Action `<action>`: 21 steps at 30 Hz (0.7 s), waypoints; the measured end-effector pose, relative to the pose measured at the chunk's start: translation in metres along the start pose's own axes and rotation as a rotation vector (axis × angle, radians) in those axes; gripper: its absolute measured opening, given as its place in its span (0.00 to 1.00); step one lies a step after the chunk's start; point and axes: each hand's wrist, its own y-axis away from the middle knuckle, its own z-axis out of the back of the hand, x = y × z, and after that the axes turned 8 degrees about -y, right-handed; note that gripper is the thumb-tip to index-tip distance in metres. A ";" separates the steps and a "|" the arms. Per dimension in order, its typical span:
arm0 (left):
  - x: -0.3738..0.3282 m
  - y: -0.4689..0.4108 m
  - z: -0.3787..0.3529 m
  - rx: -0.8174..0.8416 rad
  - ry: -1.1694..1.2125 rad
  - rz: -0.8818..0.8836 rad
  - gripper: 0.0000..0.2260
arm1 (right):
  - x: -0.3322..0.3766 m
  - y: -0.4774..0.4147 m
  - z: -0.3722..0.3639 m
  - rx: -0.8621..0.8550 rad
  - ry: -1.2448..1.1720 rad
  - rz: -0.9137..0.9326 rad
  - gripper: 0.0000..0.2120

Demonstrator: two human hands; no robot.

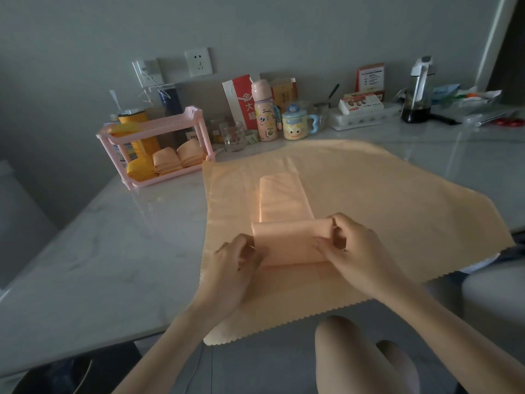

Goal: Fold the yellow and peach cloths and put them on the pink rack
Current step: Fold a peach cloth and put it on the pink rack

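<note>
A narrow folded peach cloth strip [284, 199] lies on top of a large spread peach cloth [383, 200] on the table. Its near end is turned over into a fold. My left hand [237, 258] pinches the left end of that fold and my right hand [350, 245] pinches the right end. The pink rack [154, 132] stands at the back left. Its lower shelf holds a folded yellow cloth [140, 169] and two folded peach cloths [179, 159]. A yellow cloth [125, 127] lies on the upper shelf.
Against the wall stand a glass [234, 136], a pink bottle [264, 112], a cartoon mug [297, 123], a red-and-white bag [241, 102], boxes and a dark-liquid bottle [417, 92]. Scissors [508, 122] lie far right. The large cloth overhangs the table's near edge above my knees.
</note>
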 end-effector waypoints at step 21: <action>-0.014 -0.014 -0.020 -0.269 -0.592 -0.278 0.14 | -0.004 -0.019 -0.034 -0.137 0.569 0.279 0.14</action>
